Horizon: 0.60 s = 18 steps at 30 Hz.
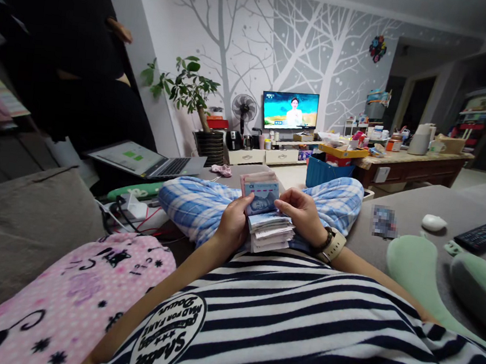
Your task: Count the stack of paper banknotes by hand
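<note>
The left hand [234, 219] grips a thick stack of banknotes [265, 219] held over the lap; the right hand [303, 211] pinches its top notes, which are fanned upward. How many are counted cannot be told. A laptop [149, 162] lies left, a remote control [480, 235] right; nothing obstructs the hands.

Thick banknote stack [265, 216] (top notes fanned up) over lap, btwn knees.
</note>
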Available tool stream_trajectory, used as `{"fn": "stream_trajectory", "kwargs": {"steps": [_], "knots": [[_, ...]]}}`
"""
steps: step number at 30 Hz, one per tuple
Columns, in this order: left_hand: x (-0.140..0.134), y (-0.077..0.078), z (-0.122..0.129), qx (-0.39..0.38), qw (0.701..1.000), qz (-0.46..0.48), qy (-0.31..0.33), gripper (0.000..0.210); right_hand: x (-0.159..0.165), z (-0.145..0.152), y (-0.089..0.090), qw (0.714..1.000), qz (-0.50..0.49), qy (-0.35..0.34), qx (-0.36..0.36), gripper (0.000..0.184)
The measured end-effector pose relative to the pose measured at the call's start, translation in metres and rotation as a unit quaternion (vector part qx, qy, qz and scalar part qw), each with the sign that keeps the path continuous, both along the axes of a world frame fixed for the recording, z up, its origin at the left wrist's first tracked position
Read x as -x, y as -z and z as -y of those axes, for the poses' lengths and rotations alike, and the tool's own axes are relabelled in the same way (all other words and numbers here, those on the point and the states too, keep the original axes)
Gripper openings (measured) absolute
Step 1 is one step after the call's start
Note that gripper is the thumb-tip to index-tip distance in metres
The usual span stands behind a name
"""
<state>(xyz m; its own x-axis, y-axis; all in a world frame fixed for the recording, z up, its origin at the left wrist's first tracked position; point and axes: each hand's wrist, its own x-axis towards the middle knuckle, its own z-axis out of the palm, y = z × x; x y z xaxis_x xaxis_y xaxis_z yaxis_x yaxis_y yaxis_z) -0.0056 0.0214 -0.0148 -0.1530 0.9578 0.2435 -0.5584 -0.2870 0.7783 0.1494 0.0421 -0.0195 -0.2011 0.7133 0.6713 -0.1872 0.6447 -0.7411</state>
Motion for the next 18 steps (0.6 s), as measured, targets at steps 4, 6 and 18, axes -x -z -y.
{"fn": "stream_trajectory", "kwargs": {"steps": [4,6,18], "knots": [[0.001,-0.002,0.003,-0.003,1.000,-0.008,-0.008,0.020,-0.001,-0.001,-0.001,1.000,0.006,0.019,-0.002,0.039],[0.001,-0.002,0.003,-0.004,1.000,-0.011,-0.011,0.021,-0.001,0.000,-0.002,1.000,0.009,0.029,-0.002,0.041],[-0.002,-0.005,0.010,0.006,1.000,-0.027,0.015,0.014,-0.003,-0.011,0.004,0.998,0.012,0.058,-0.001,0.038]]}}
